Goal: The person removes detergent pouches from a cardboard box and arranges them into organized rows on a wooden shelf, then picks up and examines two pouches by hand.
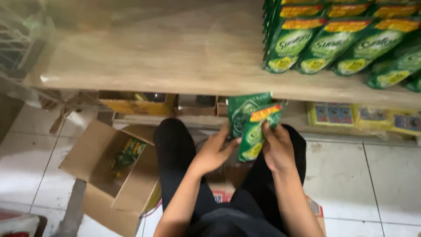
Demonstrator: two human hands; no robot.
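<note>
While the left hand (pixel 215 151) and right hand (pixel 276 147) both close their fingers around green pouches (pixel 252 123) just below the wooden shelf (pixel 175 61), more pouches (pixel 346 39) stand stacked above, and an open cardboard box (pixel 114 171) sits on the floor to the left.

shelf pouches (pixel 351 39) cut off top-right — box contents (pixel 127 153) blurred.

You have a wooden shelf (pixel 175 61) ahead, with green pouches (pixel 342 44) lined up at its right end. On the tiled floor (pixel 351 175) an open cardboard box (pixel 105 175) sits to your left (a few green packs (pixel 127 153) inside).
</note>
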